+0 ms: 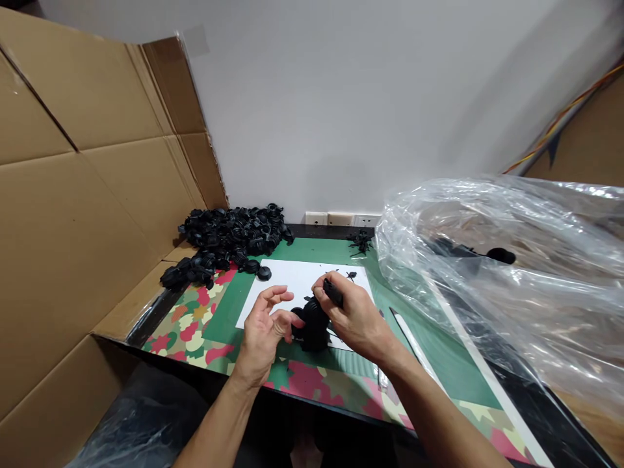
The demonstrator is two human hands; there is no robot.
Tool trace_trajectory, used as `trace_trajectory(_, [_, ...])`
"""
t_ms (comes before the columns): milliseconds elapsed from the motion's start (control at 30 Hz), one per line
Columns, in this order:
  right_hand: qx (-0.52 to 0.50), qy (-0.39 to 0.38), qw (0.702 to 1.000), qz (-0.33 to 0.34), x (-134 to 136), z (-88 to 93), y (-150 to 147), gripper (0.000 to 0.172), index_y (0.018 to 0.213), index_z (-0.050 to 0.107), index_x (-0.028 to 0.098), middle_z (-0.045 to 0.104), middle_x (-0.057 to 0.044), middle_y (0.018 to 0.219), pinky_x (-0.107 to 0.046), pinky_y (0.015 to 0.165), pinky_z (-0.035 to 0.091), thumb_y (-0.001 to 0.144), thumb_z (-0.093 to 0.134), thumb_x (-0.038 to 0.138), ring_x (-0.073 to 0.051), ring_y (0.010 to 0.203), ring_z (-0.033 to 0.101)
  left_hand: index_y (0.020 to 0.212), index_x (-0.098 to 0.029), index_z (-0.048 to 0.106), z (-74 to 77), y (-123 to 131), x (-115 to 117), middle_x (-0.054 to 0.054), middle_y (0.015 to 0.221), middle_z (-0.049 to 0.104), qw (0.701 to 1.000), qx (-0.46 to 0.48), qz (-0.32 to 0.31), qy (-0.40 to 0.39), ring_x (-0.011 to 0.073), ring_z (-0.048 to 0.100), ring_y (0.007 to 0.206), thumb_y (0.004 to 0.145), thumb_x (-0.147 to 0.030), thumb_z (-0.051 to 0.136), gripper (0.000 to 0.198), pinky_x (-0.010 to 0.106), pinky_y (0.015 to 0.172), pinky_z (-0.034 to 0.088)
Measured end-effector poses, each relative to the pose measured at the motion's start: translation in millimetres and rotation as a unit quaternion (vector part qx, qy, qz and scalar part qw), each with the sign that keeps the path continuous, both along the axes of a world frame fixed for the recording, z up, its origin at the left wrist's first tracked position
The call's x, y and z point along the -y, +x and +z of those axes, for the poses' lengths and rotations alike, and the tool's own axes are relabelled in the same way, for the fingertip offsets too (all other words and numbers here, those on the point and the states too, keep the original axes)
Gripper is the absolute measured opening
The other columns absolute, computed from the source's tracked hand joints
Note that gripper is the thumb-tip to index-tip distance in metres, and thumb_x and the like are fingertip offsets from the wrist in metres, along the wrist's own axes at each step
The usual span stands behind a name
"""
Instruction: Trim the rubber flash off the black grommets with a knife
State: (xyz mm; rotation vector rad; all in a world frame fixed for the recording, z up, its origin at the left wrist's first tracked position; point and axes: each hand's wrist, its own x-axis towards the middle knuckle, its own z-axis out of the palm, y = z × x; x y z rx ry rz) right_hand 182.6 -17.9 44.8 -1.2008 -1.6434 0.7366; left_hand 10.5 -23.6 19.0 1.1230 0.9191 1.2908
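My left hand (263, 325) is over the white sheet (287, 276) with its fingers apart and curved. Its thumb tip overlaps the edge of a cluster of black ribbed round parts (314, 328), and I cannot tell whether it touches them. My right hand (348, 312) is closed around a short black piece (333, 294) above the right side of that cluster. The far end of this piece is hidden in the fingers, so its kind is unclear. A single round black part (264, 273) lies at the sheet's left edge.
A large heap of black parts (238, 231) lies at the back left by a cardboard wall (97, 195). Black scraps (361, 242) lie near the wall sockets (341, 220). Clear plastic bagging (487, 305) covers the right side. A white pen-like tool (412, 338) rests on the green mat (229, 318).
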Motion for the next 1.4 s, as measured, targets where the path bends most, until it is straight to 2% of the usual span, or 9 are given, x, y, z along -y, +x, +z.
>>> trace_trajectory(200, [-0.17,-0.093,0.972,0.135,-5,-4.2,-2,0.027,0.077,0.05,0.02,0.044,0.003,0.062,-0.023,0.049,0.035,0.08,0.054,0.046,-0.011,0.053,0.039,0.105,-0.019,0.071,2.8,-1,-1,0.006,0.094,0.066,0.99,-0.111,-0.087,0.02,0.0101,0.05,0.061,0.073,-0.026,0.073,0.033,0.022,0.056,0.042])
trace_trajectory(300, [-0.225,-0.134,0.958,0.12,-9,-7.5,6,0.034,0.076,0.05,0.019,0.044,0.003,0.064,-0.023,0.046,0.033,0.073,0.06,0.052,-0.01,0.052,0.037,0.092,-0.016,0.073,1.6,-5,-3,0.003,0.073,0.064,0.99,-0.104,-0.092,0.007,0.0126,0.053,0.061,0.067,-0.025,0.077,0.027,0.023,0.058,0.042])
trace_trajectory(400, [-0.201,-0.134,0.968,0.066,-14,-12.9,16,0.032,0.074,0.051,0.019,0.041,0.004,0.06,-0.022,0.045,0.03,0.072,0.061,0.05,-0.009,0.049,0.033,0.082,-0.015,0.073,1.7,-9,-6,0.002,0.062,0.063,0.994,-0.107,-0.033,-0.012,0.0132,0.057,0.055,0.067,-0.03,0.076,0.021,0.022,0.05,0.04])
trace_trajectory(533, [-0.106,-0.077,0.991,0.033,-19,-20.2,19,0.022,0.07,0.051,0.019,0.043,0.004,0.06,-0.025,0.05,0.034,0.076,0.055,0.04,-0.011,0.053,0.038,0.072,-0.012,0.069,5.5,-11,-11,0.002,0.05,0.061,0.995,-0.067,-0.027,-0.076,0.0125,0.056,0.045,0.067,-0.036,0.075,0.025,0.02,0.041,0.034])
trace_trajectory(767, [0.016,-0.033,0.999,0.02,-7,-22.8,6,0.016,0.078,0.059,0.02,0.058,-0.001,0.07,-0.03,0.062,0.044,0.084,0.05,0.031,-0.017,0.066,0.054,0.064,-0.013,0.055,8.3,-5,-11,0.007,0.059,0.067,0.97,0.083,-0.056,-0.219,0.0099,0.051,0.033,0.07,-0.029,0.068,0.022,0.018,0.032,0.026])
trace_trajectory(900, [-0.061,0.088,0.994,0.017,7,-26.5,-6,0.015,0.096,0.066,0.022,0.064,-0.006,0.097,-0.032,0.079,0.049,0.083,0.058,0.023,-0.02,0.091,0.061,0.068,-0.012,0.056,3.8,-4,-11,0.006,0.06,0.066,0.966,0.098,-0.062,-0.23,0.0087,0.05,0.032,0.077,-0.025,0.062,0.016,0.017,0.031,0.026])
trace_trajectory(1067, [-0.078,0.186,0.979,-0.007,15,-40.5,-30,0.022,0.089,0.068,0.023,0.063,-0.005,0.09,-0.026,0.068,0.051,0.082,0.054,0.007,-0.016,0.08,0.064,0.077,-0.014,0.054,0.6,5,-4,0.002,0.057,0.062,0.964,0.117,-0.072,-0.229,0.0089,0.052,0.033,0.079,-0.028,0.063,0.017,0.015,0.03,0.028])
trace_trajectory(1233, [-0.078,0.217,0.97,-0.082,12,-45.6,-32,0.018,0.076,0.058,0.021,0.059,-0.001,0.075,-0.024,0.058,0.047,0.081,0.05,0.005,-0.014,0.066,0.059,0.091,-0.018,0.054,1.6,8,4,0.001,0.063,0.063,0.979,0.044,-0.056,-0.19,0.0098,0.056,0.036,0.078,-0.048,0.064,0.035,0.013,0.029,0.024])
trace_trajectory(1400, [-0.055,0.2,0.977,-0.057,11,-48.2,-28,0.018,0.071,0.053,0.02,0.056,0.0,0.069,-0.023,0.056,0.043,0.082,0.046,0.008,-0.013,0.062,0.054,0.095,-0.016,0.059,3.6,6,2,-0.002,0.059,0.059,0.988,-0.021,-0.069,-0.138,0.0068,0.053,0.037,0.071,-0.055,0.068,0.046,0.012,0.031,0.021])
